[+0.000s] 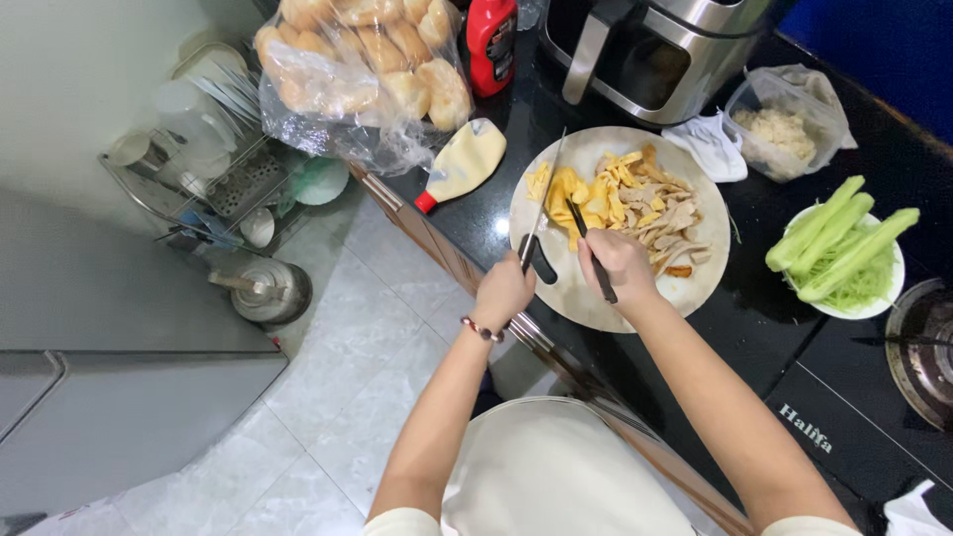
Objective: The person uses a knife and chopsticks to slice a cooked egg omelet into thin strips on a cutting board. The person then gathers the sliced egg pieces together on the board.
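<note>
— Head view, from the left: what's held?
— Left hand (pixel 503 291) grips a knife (pixel 542 203); right hand (pixel 620 263) is closed on a dark tool (pixel 590 250), perhaps tongs.
— And the food?
— Yellow and tan strips (pixel 625 203) lie piled on the round cutting board (pixel 695 288), with cucumber spears (pixel 839 238) further right.

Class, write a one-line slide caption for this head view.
Left hand holds a knife, right hand holds black tongs over sliced food on a round board.

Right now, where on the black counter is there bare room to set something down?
Bare patch between the round board and the cucumber bowl; another between the squeeze bottle and the counter edge. Crowded at the back around the bread bag.
</note>
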